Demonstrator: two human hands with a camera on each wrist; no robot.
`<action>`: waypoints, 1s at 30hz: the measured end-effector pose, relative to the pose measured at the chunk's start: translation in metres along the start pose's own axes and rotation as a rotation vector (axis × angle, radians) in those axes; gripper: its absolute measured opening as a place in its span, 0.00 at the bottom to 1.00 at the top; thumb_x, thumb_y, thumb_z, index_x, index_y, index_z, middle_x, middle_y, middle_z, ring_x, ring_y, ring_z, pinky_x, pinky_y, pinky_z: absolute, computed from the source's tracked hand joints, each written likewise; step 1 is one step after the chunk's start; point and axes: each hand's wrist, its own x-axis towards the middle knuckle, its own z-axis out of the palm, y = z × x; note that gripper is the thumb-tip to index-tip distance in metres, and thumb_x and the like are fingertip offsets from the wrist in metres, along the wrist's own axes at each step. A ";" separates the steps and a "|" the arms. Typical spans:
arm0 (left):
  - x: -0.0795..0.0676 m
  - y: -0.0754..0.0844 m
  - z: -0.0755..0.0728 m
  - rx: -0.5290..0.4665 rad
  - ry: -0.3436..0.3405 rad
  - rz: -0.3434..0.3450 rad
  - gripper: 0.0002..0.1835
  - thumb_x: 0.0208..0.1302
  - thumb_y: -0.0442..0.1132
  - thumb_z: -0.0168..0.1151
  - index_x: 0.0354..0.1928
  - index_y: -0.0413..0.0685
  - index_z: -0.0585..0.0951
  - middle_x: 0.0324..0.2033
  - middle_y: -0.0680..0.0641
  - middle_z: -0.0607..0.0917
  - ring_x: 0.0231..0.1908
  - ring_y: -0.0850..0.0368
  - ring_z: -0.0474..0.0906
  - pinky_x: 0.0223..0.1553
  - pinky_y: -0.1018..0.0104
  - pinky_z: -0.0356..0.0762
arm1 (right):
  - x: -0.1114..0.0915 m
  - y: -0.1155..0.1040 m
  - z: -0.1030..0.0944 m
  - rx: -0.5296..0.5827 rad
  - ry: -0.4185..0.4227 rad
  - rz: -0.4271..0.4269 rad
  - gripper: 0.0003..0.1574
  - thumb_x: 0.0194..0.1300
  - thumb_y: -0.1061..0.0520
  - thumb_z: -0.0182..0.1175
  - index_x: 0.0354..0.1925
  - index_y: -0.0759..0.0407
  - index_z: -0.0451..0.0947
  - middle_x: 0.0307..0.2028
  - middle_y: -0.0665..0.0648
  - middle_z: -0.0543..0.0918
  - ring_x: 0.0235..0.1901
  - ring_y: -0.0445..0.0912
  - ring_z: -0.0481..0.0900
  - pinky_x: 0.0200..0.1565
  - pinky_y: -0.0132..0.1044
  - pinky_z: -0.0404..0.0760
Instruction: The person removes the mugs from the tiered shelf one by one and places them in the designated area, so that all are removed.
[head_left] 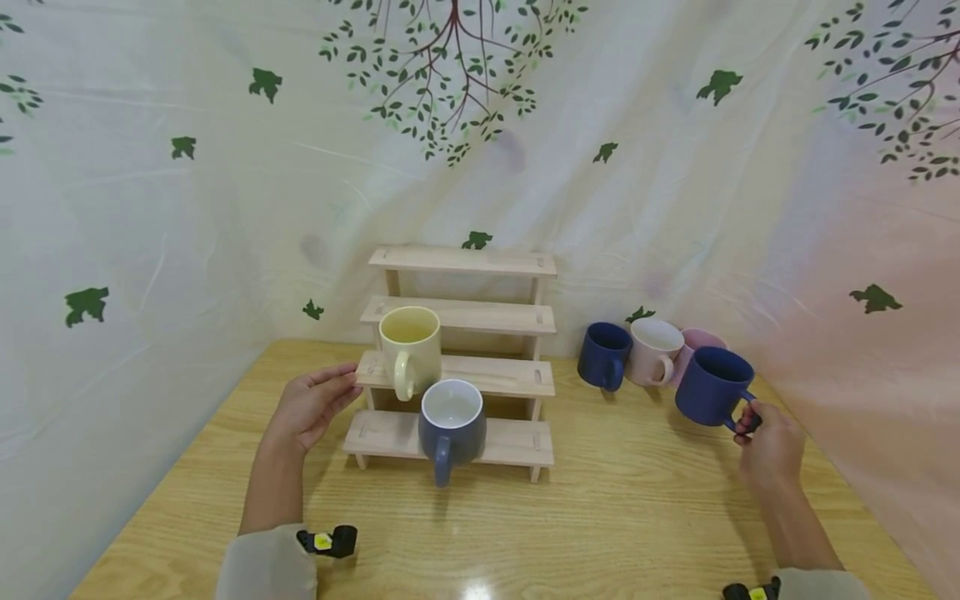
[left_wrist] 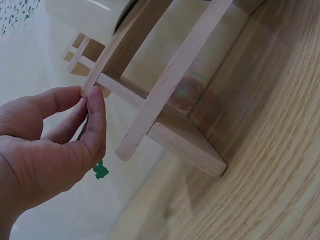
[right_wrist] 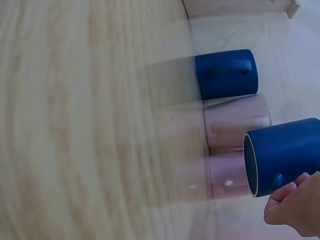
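Observation:
My right hand (head_left: 776, 447) grips a dark blue mug (head_left: 708, 387) by its handle. The right wrist view shows that mug (right_wrist: 290, 155) raised off the table, in front of a pink mug (right_wrist: 229, 175). On the left, my left hand (head_left: 311, 408) pinches the left end of a board of the stepped wooden shelf (head_left: 502, 377), thumb and fingertips meeting at the board's tip in the left wrist view. A yellow mug (head_left: 412, 354) stands on that same board. One step lower sits a grey-blue mug (head_left: 452, 433) with a white inside, its handle facing me.
Another dark blue mug (head_left: 602, 354), a pale pink mug (head_left: 648, 354) and a partly hidden pink mug (head_left: 701, 337) stand in a row by the back cloth (head_left: 585, 208), right of the shelf. Wood-grained tabletop (head_left: 600, 517) lies in front.

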 end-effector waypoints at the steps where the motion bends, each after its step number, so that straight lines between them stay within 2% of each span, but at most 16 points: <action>1: 0.000 0.000 0.000 0.002 0.000 0.000 0.11 0.72 0.26 0.61 0.53 0.37 0.85 0.44 0.50 0.86 0.42 0.59 0.87 0.53 0.68 0.85 | 0.001 0.000 -0.001 -0.011 0.015 -0.002 0.25 0.77 0.61 0.49 0.21 0.61 0.76 0.19 0.50 0.73 0.18 0.42 0.70 0.16 0.29 0.70; 11: -0.001 0.001 0.000 0.013 0.004 -0.006 0.15 0.72 0.27 0.61 0.58 0.33 0.82 0.45 0.51 0.86 0.43 0.60 0.86 0.54 0.68 0.85 | 0.007 0.001 -0.013 -0.039 0.073 0.031 0.25 0.77 0.61 0.48 0.21 0.60 0.76 0.19 0.50 0.73 0.17 0.41 0.70 0.12 0.29 0.69; 20: -0.001 0.000 0.000 0.005 -0.007 -0.007 0.12 0.72 0.27 0.61 0.55 0.36 0.84 0.45 0.50 0.85 0.43 0.60 0.86 0.54 0.68 0.85 | 0.011 0.000 -0.026 -0.082 0.087 0.086 0.25 0.78 0.59 0.48 0.22 0.58 0.78 0.19 0.48 0.74 0.15 0.40 0.69 0.09 0.30 0.69; 30: 0.000 0.000 -0.001 -0.007 -0.007 -0.014 0.12 0.71 0.27 0.62 0.54 0.37 0.85 0.46 0.50 0.85 0.43 0.60 0.86 0.54 0.68 0.85 | 0.013 -0.002 -0.037 -0.077 0.074 0.141 0.26 0.78 0.59 0.45 0.21 0.58 0.75 0.19 0.49 0.73 0.15 0.41 0.69 0.10 0.31 0.68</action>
